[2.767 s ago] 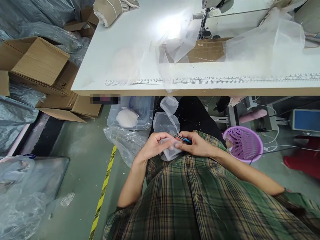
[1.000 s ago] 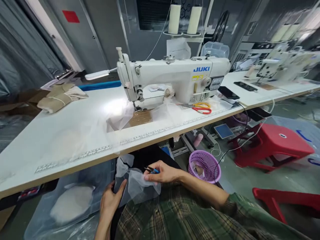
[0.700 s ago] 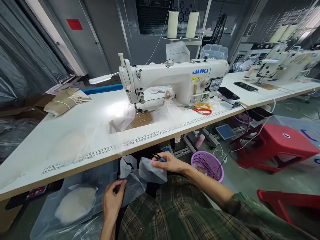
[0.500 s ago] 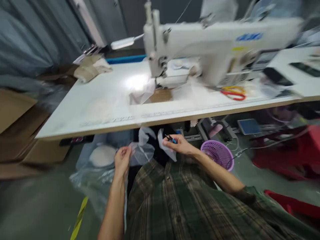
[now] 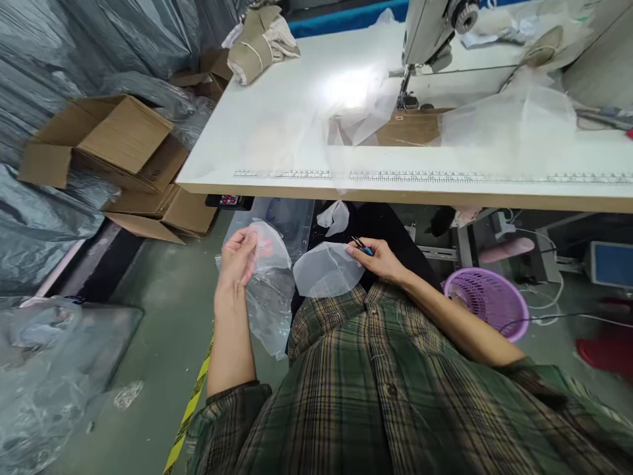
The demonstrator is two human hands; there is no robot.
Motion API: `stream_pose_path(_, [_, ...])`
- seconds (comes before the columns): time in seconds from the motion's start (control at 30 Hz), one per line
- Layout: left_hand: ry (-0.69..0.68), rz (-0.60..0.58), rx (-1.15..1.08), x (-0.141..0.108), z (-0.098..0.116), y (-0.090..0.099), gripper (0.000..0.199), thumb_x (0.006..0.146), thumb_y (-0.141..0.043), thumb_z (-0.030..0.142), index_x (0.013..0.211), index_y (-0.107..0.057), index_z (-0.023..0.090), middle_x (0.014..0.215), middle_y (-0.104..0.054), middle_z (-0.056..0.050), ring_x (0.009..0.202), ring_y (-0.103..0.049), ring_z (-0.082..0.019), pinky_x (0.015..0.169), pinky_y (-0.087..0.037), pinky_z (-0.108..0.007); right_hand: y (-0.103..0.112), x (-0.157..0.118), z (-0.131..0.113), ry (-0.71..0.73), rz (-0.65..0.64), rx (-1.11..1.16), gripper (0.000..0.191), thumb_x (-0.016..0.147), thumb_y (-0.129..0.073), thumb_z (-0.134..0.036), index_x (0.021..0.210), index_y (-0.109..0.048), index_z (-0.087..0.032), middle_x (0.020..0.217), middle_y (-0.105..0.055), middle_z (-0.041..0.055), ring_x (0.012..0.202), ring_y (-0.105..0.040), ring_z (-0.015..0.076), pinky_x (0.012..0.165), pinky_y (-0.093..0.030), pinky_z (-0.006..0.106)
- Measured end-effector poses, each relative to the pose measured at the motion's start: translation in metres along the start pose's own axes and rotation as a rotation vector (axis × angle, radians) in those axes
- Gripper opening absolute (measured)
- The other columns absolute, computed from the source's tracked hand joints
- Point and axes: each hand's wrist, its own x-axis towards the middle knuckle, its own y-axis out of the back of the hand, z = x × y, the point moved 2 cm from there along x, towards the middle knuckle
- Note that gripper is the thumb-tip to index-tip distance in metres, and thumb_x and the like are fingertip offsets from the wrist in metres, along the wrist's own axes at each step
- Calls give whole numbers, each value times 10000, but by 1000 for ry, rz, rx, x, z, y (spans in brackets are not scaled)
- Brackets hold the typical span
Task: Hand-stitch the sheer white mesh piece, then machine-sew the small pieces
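Note:
Over my lap, in front of the table edge, my left hand (image 5: 239,256) pinches a rounded piece of sheer white fabric (image 5: 271,245) between thumb and fingers. My right hand (image 5: 380,258) is closed round small thread snips (image 5: 363,247) with a blue part and dark tips. Its thumb and finger also grip the edge of a second sheer fabric piece (image 5: 326,270), which hangs to the left. The two pieces lie close together, apart from each other. Another white scrap (image 5: 334,218) rests on my dark trousers by the table edge.
A sewing machine (image 5: 430,39) stands on the white table (image 5: 277,152), with sheer fabric (image 5: 509,125) spread near its needle. A rolled cloth bundle (image 5: 262,49) lies at the left corner. Below are a purple basket (image 5: 487,300), cardboard boxes (image 5: 119,142) and a plastic bag (image 5: 270,307).
My view has swung left and closer, so the machine sits farther right. The fabric pieces, bunched before, are now spread flatter in both hands. The snips stay in my right hand.

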Motion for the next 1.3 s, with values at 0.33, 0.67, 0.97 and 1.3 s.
stream_pose_path(0.33, [121, -361, -5, -45, 14, -64, 423, 629, -861, 439, 891, -627, 203, 633, -603, 32, 628, -722, -203, 411, -567, -228, 14, -7, -5, -113, 237, 165, 685, 836, -507, -747, 945, -749, -116, 741, -717, 118, 531, -593, 153, 421, -340, 248])
stream_pose_path(0.67, [182, -395, 151, -71, -27, -79, 519, 670, -839, 355, 1107, -627, 173, 891, -666, -26, 727, -684, -141, 622, -594, -239, -7, -21, -4, -245, -241, 401, 502, 670, -776, -605, 814, -688, -132, 542, -585, -33, 356, -337, 39, 351, -225, 199])
stream_pose_path(0.97, [-421, -272, 971, -45, -47, -82, 438, 771, -727, 253, 1196, -628, 225, 1282, -596, -132, 1225, -547, -329, 1064, -392, -535, 11, 3, 11, 104, 144, -449, 415, 830, -683, -498, 1119, -739, -204, 991, -719, 107, 860, -643, 234, 759, -502, 342])
stream_pose_path(1.3, [-463, -121, 796, -12, -18, -123, 294, 776, -758, 428, 945, -690, 197, 1044, -684, -90, 1045, -649, -259, 975, -466, -399, 25, 18, -38, 295, 382, -250, 299, 946, -521, -414, 943, -734, -205, 968, -742, 100, 898, -681, 234, 836, -523, 363])
